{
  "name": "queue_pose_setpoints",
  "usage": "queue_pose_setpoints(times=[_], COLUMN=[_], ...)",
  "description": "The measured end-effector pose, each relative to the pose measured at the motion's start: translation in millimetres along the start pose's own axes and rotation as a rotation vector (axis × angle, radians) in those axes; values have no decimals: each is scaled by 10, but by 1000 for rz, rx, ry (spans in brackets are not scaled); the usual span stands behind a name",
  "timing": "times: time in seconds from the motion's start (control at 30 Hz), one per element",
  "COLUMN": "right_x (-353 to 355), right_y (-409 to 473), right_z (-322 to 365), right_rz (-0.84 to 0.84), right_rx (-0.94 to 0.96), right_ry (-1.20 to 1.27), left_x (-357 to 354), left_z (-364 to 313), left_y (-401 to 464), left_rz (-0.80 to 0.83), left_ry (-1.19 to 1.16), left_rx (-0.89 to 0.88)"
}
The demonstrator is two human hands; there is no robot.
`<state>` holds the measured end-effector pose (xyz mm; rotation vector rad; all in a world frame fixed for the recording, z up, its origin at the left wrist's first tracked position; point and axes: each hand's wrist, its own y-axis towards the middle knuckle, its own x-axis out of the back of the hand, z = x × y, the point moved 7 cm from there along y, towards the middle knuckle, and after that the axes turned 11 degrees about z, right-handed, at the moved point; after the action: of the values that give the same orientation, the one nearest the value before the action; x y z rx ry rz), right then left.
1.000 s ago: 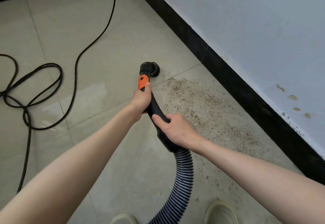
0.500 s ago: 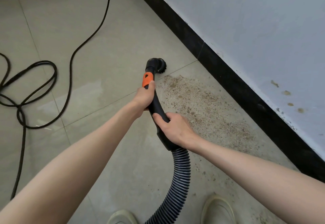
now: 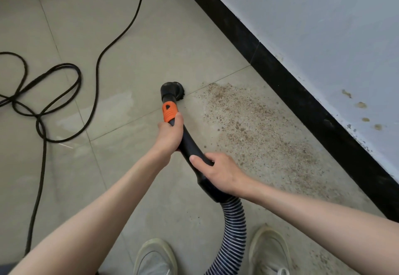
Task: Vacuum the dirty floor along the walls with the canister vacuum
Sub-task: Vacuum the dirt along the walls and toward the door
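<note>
**Brush head at the dirt's edge**

I see the brush nozzle [image 3: 172,90] on the floor, dirt patch [image 3: 259,132] at its 4 o'clock. Left hand [image 3: 169,133] and right hand [image 3: 218,172] both grip the black handle [image 3: 191,145]. The hose [image 3: 233,229] runs off-frame at 6; canister unseen.

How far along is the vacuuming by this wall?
Done: the tiles left of the brush head look free of grit. In hand: left hand and right hand grip the black wand. Left: the brown grit patch along the black baseboard, hardly touched.
</note>
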<state>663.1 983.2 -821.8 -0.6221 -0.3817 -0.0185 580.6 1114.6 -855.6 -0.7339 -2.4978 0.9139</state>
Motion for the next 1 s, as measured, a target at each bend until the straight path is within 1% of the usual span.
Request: queue_pose_setpoints(times=[0.3, 0.43, 0.57, 0.63, 0.7, 0.83, 1.0], right_x=[271, 351, 357, 293, 199, -6, -271], right_y=[-63, 30, 115, 145, 204, 370, 424], right_z=[-132, -140, -96, -57, 2, 163, 296], right_rz=[-170, -182, -155, -111, -43, 126, 396], right_rx=[-94, -93, -66, -33, 5, 68, 22], right_ry=[58, 116, 76, 100, 98, 59, 112], left_x=[-428, -522, -481, -368, -178, 291, 647], left_z=[-285, -431, -437, -362, -259, -22, 265], left_y=[208, 299, 332, 318, 292, 112, -167], left_rz=[141, 174, 170, 118, 32, -147, -373], left_ry=[96, 141, 132, 94, 36, -196, -370], left_rx=[-30, -34, -38, -33, -20, 25, 88])
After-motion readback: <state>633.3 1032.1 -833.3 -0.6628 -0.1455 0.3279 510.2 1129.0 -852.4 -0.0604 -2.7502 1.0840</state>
